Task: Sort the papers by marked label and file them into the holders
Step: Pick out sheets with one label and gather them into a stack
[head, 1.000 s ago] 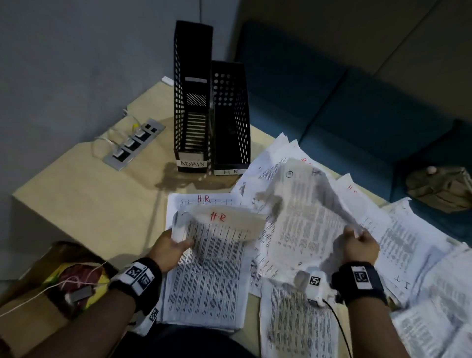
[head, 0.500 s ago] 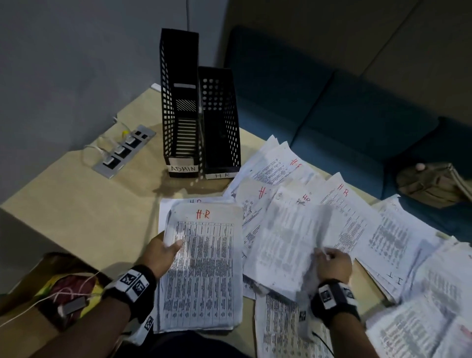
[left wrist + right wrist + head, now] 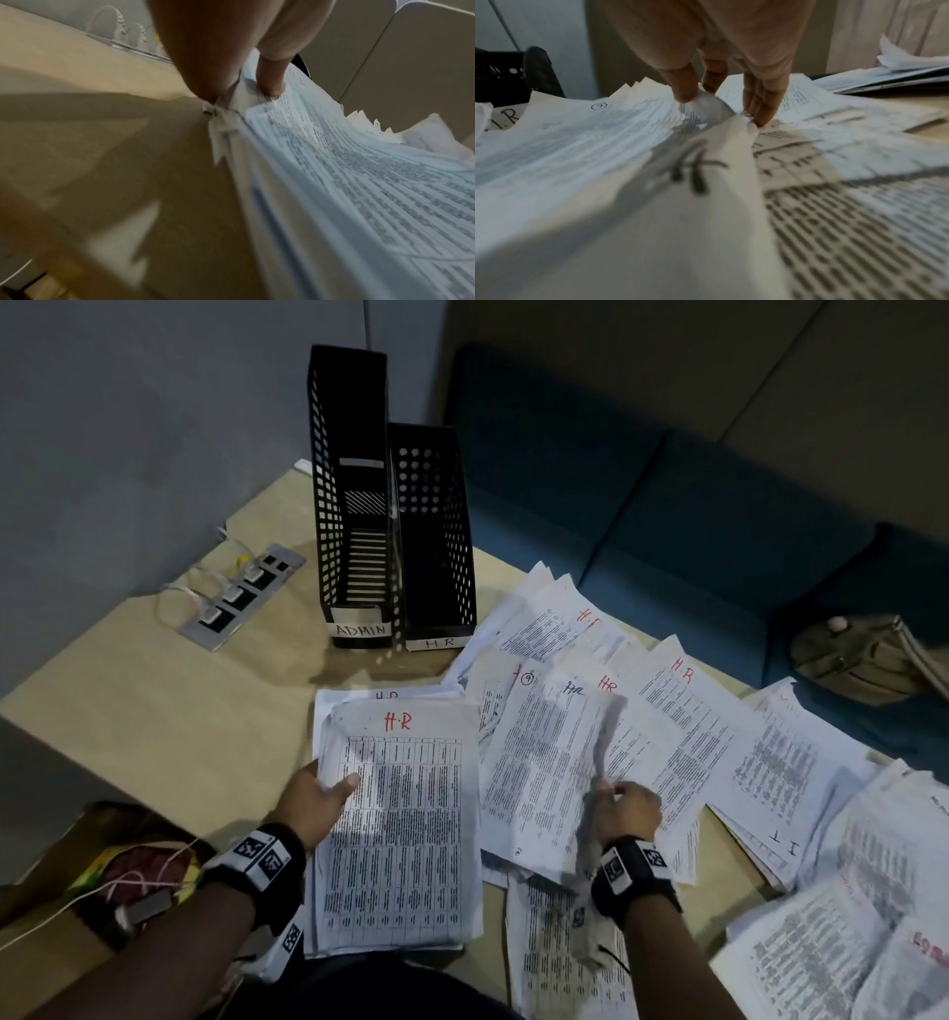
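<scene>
Two black mesh holders stand at the table's back, labelled ADMIN [image 3: 354, 505] and HR [image 3: 436, 531]. A stack of printed sheets marked HR in red [image 3: 400, 814] lies in front of me. My left hand [image 3: 328, 793] grips its left edge, thumb on top [image 3: 270, 81] and fingers beneath the stack [image 3: 359, 182]. To the right, a loose sheet marked HR in black [image 3: 544, 762] lies over a fanned pile of HR papers [image 3: 678, 711]. My right hand [image 3: 611, 793] pinches that sheet's near right edge between thumb and forefinger [image 3: 685, 95], curling the sheet [image 3: 603, 142] upward.
A power strip with plugs [image 3: 241, 598] lies left of the holders on the tan table [image 3: 154, 711]. A pile marked IT [image 3: 780, 845] and more papers cover the right side. A blue sofa [image 3: 667, 531] with a tan bag [image 3: 868, 660] is behind. A box [image 3: 133, 870] sits lower left.
My right hand has lowered the sheet it held up down onto the fanned pile. The curled top sheet of the HR stack has settled flat under my left hand.
</scene>
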